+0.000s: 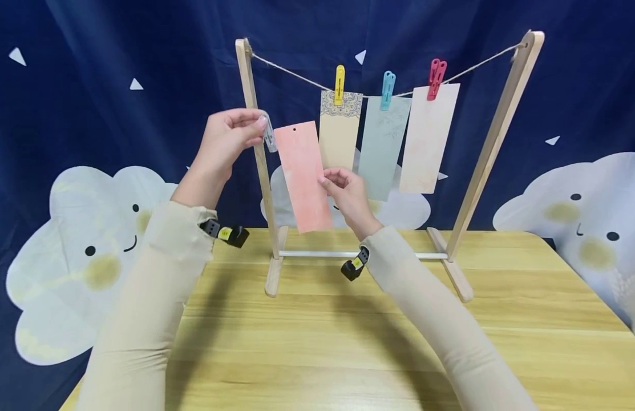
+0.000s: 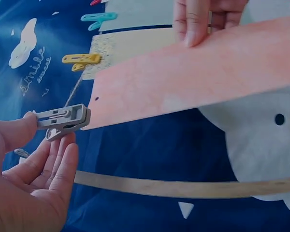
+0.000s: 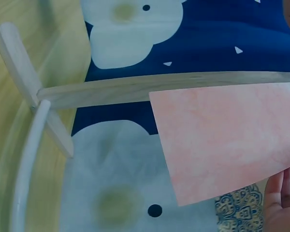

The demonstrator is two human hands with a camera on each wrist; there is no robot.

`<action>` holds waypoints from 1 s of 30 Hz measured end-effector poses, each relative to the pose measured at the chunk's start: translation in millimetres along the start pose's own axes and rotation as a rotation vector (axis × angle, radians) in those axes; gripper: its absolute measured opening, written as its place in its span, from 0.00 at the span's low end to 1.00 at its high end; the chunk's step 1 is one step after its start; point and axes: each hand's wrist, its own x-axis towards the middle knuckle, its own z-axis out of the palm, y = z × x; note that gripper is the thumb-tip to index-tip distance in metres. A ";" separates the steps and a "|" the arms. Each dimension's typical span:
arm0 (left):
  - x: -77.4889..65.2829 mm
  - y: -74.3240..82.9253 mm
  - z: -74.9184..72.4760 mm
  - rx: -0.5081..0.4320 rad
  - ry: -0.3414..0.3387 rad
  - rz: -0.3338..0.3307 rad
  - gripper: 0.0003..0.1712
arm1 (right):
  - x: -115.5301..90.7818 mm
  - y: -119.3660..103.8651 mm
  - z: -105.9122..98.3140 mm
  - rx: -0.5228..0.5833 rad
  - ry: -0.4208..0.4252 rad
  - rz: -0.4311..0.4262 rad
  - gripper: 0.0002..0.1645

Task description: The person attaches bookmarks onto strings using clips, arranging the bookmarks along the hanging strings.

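Note:
My left hand [image 1: 228,137] pinches a grey clothespin [image 1: 269,135] between thumb and fingers, beside the left post of the frame. In the left wrist view the clothespin [image 2: 63,120] lies close to the holed end of a pink paper card [image 2: 183,72]. My right hand [image 1: 346,194] pinches that pink card [image 1: 303,177] by its right edge, and the card tilts slightly in front of the stand. Behind it a patterned beige card [image 1: 340,131] hangs from the string [image 1: 291,73] under a yellow clothespin [image 1: 339,84].
A pale green card [image 1: 384,148] hangs by a blue clothespin [image 1: 388,90], and a cream card [image 1: 429,140] by a red one [image 1: 436,80]. The wooden stand [image 1: 494,142] has a white lower bar [image 1: 317,254] and stands on the wooden table [image 1: 317,337]. A dark blue curtain [image 1: 142,34] hangs behind.

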 end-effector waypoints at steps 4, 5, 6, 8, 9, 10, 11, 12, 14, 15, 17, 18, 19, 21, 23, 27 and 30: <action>13.0 17.8 5.1 -0.050 0.017 -0.028 0.12 | 3.4 -4.6 2.5 0.016 0.020 0.030 0.07; 16.5 22.4 6.8 -0.055 0.022 -0.039 0.12 | 4.3 -5.6 2.8 0.016 0.024 0.037 0.08; 20.1 27.2 9.0 -0.059 0.026 -0.046 0.11 | 5.3 -6.6 2.9 0.018 0.028 0.042 0.08; 27.2 36.8 14.5 -0.056 0.030 -0.059 0.11 | 7.8 -8.2 2.7 0.020 0.038 0.042 0.08; 30.6 41.5 17.4 -0.054 0.031 -0.070 0.11 | 9.3 -8.8 2.4 0.020 0.046 0.041 0.07; 33.7 46.1 20.7 -0.051 0.032 -0.077 0.11 | 10.6 -9.5 2.2 0.013 0.052 0.039 0.07; 36.8 50.6 24.0 -0.045 0.034 -0.082 0.11 | 12.2 -9.9 1.9 0.011 0.061 0.036 0.07; 39.7 54.7 27.4 -0.039 0.035 -0.083 0.10 | 13.7 -10.1 1.9 0.010 0.069 0.036 0.06; 45.1 61.1 32.7 -0.027 0.039 -0.085 0.10 | 16.0 -10.6 2.4 0.013 0.081 0.040 0.06; 47.5 63.5 34.8 -0.016 0.040 -0.078 0.10 | 16.9 -10.6 3.1 0.014 0.086 0.040 0.06; 51.6 67.4 38.6 0.011 0.046 -0.056 0.10 | 18.2 -11.2 4.4 0.025 0.092 0.040 0.06; 53.3 68.9 40.2 0.029 0.051 -0.041 0.10 | 18.7 -11.6 5.2 0.029 0.096 0.040 0.06; 54.9 70.4 41.8 0.050 0.060 -0.027 0.10 | 19.2 -12.4 5.9 0.037 0.100 0.038 0.06; 58.0 73.6 45.1 0.087 0.083 0.001 0.09 | 20.2 -13.8 7.1 0.039 0.113 0.034 0.07; 60.7 77.1 48.5 0.125 0.112 0.017 0.06 | 21.3 -15.6 8.3 0.040 0.124 0.033 0.08; 65.4 80.0 51.4 0.253 0.156 0.101 0.07 | 23.3 -17.9 12.4 0.055 0.140 0.031 0.07; 68.1 78.8 51.2 0.380 0.186 0.192 0.10 | 25.8 -19.1 16.3 0.073 0.148 0.033 0.06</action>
